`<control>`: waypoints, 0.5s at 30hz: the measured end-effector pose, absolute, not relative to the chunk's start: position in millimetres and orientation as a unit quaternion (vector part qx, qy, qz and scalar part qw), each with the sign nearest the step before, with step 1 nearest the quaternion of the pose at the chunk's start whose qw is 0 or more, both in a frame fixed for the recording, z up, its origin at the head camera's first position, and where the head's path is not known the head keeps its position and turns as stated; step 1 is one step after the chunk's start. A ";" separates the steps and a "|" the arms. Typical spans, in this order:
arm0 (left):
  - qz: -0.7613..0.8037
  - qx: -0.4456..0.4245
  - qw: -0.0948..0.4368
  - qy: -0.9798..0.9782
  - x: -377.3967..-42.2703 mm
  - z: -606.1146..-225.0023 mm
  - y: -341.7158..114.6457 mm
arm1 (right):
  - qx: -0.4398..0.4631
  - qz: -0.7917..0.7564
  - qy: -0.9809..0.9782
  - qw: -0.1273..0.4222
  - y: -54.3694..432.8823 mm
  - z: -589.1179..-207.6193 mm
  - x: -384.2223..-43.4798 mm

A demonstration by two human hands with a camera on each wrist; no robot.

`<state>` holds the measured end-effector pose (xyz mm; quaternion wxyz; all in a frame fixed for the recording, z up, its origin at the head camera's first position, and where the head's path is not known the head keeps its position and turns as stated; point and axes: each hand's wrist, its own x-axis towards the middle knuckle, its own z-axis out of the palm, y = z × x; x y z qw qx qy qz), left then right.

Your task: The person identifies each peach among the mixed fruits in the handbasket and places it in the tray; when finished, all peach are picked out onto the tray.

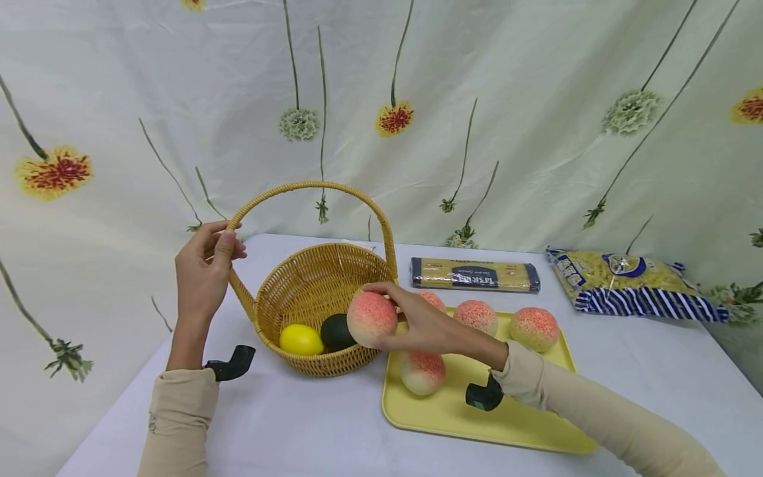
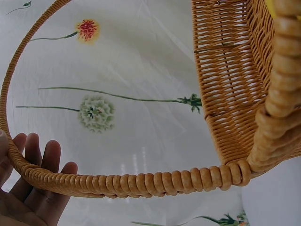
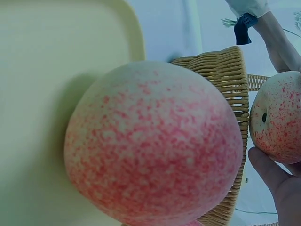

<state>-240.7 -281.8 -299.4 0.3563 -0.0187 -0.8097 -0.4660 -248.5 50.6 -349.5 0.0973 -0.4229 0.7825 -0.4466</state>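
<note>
My left hand (image 1: 205,275) holds the left side of the tall handle (image 2: 136,184) of a wicker basket (image 1: 318,275), thumb in front and fingers behind it. A yellow lemon (image 1: 301,340) and a dark, rounded fruit (image 1: 336,332) lie inside the basket. In my right hand (image 1: 426,326) is a pink-speckled peach (image 1: 368,319), pinched between thumb and fingers over the basket's right rim. The right wrist view shows that held peach (image 3: 278,117) at the right edge, its small dark stem hole visible. A second peach (image 3: 153,141) on the tray fills much of that view.
Several peaches, one of them nearest the basket (image 1: 423,373), sit on a yellow tray (image 1: 477,421) right of the basket. Behind the tray lies a flat pack of pasta (image 1: 475,275). Farther right is a striped bag of pasta (image 1: 634,281). A flowered cloth (image 1: 507,86) hangs behind the table.
</note>
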 end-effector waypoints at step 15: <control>-0.464 -0.018 0.357 -0.811 -241.1 -299.9 -282.2 | -0.411 -0.494 0.759 0.107 73.3 -350.0 -242.6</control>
